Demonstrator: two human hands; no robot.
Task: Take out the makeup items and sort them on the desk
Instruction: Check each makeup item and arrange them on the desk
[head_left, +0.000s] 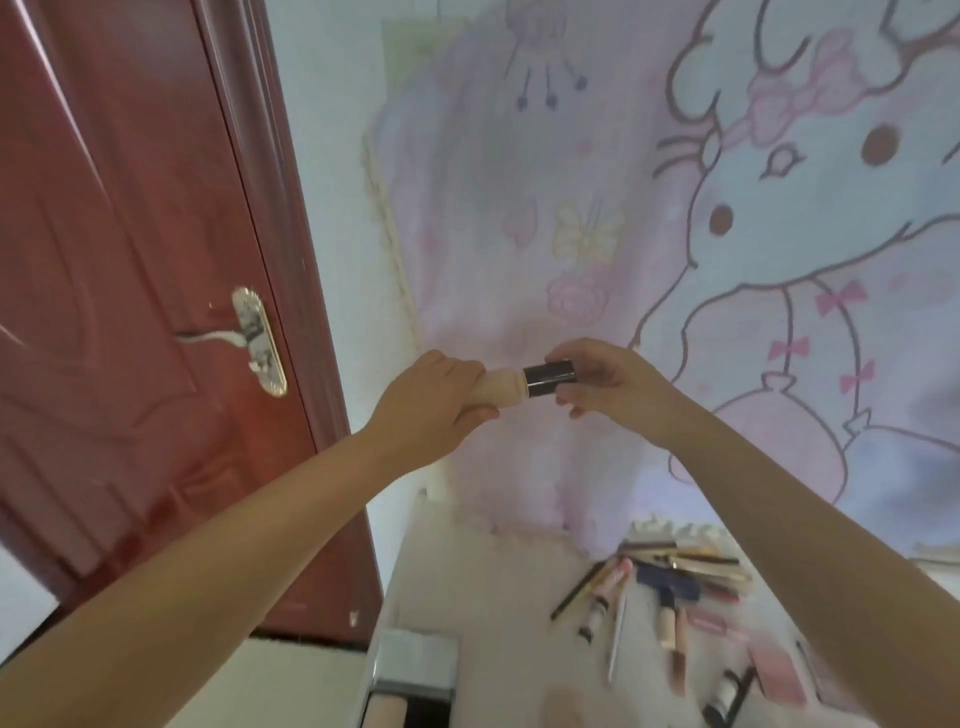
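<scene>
Two hands meet at mid-frame, raised well above the desk, sharing one item between them. The left hand (434, 400) wraps its fingers around the pale beige body of a small makeup bottle (511, 387), which lies horizontal; the body is matte, rounded, and narrows slightly toward a shoulder. The right hand (602, 382) pinches the bottle's cap (549, 380) between thumb and fingertips; the cap is a dark, glossy cylinder with a thin bright band where it meets the body. Cannot tell whether the cap is seated or partly off. Below, at lower right, the desk (467, 582) carries a loose spread of makeup items (670, 597): slim pencils, pale tubes with dark caps, a dark-handled piece, pink flat cases; detail is blurred. Behind the hands hangs a pink and lilac cartoon cloth (649, 208). At left stands a dark red door (130, 260) with a silver lever handle (244, 335).
</scene>
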